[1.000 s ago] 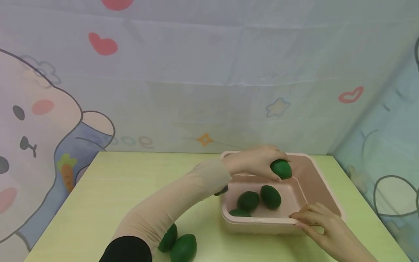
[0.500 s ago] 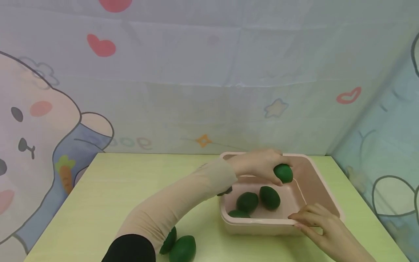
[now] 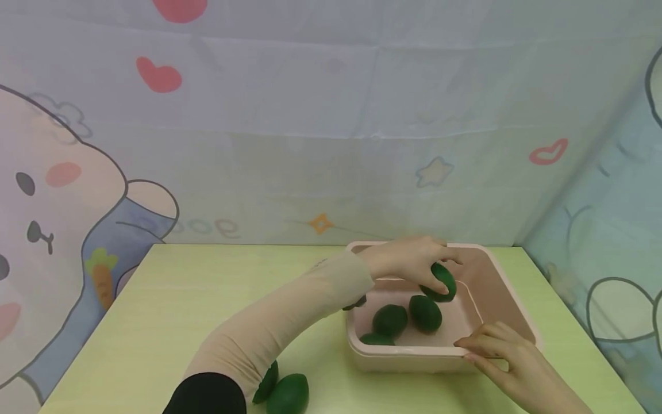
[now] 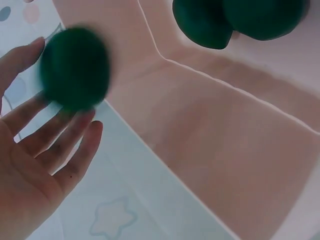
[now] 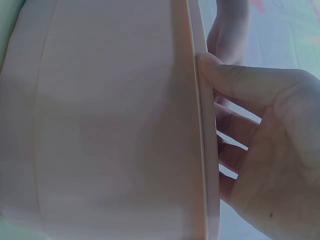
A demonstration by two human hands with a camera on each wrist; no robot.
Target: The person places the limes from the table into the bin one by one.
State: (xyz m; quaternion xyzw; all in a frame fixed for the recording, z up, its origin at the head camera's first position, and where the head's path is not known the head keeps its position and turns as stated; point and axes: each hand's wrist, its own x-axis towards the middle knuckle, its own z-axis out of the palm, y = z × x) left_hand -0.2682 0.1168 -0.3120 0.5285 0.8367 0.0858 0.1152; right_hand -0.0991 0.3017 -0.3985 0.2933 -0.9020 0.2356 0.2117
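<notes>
In the head view, my left hand (image 3: 411,259) hangs over a pink plastic bin (image 3: 414,350), reaching in from the left. Its fingers are spread, and a smooth dark-green oval fruit (image 3: 446,283) is just below them; the exact kind is unclear. The left wrist view shows that fruit (image 4: 75,70) blurred by motion, with the fingers straightened beside it. More green fruits (image 3: 426,314) lie on the bin's floor. At the near right corner my right hand (image 3: 509,356) pinches the bin's rim (image 5: 202,125), thumb outside and fingers inside.
Two more green fruits (image 3: 287,394) sit on the pale yellow-green table (image 3: 207,287) in front of the bin, one partly behind my left sleeve. A cartoon-printed cloth (image 3: 310,115) hangs along the table's back edge and on the right.
The fingers of my left hand have loosened, and the fruit they gripped has dropped downward and turned. My right hand stays on the rim.
</notes>
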